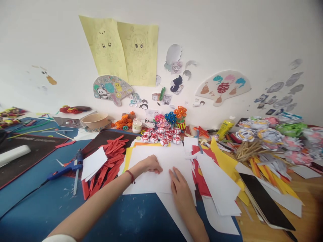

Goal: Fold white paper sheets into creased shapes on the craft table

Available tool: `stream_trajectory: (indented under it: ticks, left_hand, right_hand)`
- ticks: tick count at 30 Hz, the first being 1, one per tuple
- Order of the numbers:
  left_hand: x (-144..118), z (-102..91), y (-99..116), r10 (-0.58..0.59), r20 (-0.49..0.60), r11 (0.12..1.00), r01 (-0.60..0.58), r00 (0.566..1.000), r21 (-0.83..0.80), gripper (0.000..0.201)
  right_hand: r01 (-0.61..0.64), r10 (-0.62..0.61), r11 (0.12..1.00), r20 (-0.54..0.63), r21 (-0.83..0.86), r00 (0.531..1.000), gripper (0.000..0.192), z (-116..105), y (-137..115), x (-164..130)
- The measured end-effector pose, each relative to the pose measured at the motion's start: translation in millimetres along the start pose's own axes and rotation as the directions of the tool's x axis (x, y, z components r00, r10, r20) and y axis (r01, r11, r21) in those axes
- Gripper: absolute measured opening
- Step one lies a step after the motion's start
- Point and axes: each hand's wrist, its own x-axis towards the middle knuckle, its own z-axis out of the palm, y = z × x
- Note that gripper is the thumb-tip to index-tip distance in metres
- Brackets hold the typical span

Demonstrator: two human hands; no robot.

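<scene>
A large white sheet of paper (pixel 143 183) lies in front of me, with yellow sheets showing under its left edge. My left hand (pixel 152 164) rests over the middle of this sheet, its fingers curled and pressed together; whatever they might hold is hidden. Just to the right, my right hand (pixel 179 183) lies flat on the paper with its fingers stretched out. Below it, another white sheet (pixel 174 213) slants toward the front edge. Red and white folded paper pieces (pixel 164 137) stand in a cluster behind the paper.
To the left are folded red paper strips (pixel 108 164), small white sheets (pixel 94 163) and a blue glue gun (pixel 68 168). On the right lie loose white sheets (pixel 219 185), a black-covered notebook (pixel 266 201) and paper flowers (pixel 271 137). A yellow bottle (pixel 225 127) stands near the wall.
</scene>
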Motion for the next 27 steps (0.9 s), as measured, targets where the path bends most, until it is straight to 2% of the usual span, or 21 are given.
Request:
stream_trajectory:
  ticks: [10, 15, 22, 27]
  left_hand:
    - [0.2, -8.6, -9.1, 0.005, 0.020, 0.999, -0.004, 1.000, -0.050, 0.021]
    - [-9.9, -26.3, -26.6, -0.012, 0.002, 0.999, 0.012, 1.000, -0.031, 0.021]
    - [-38.5, -54.8, -55.5, -0.043, -0.051, 0.999, 0.045, 0.998, 0.023, 0.024]
    - [-50.7, -67.1, -54.5, -0.047, -0.133, 0.984, 0.069, 0.990, 0.166, 0.018]
  right_hand:
    - [-0.014, 0.014, 1.000, 0.006, 0.004, 1.000, 0.044, -2.9, -1.8, 1.0]
    - [-0.017, 0.017, 1.000, 0.009, 0.012, 1.000, 0.044, -3.3, -2.3, 1.3]
    - [-0.036, 0.034, 0.999, 0.055, 0.022, 0.998, 0.044, -5.1, -4.6, 1.2]
    - [-0.072, 0.066, 0.996, 0.113, 0.048, 0.991, 0.044, -10.8, -6.0, 2.7]
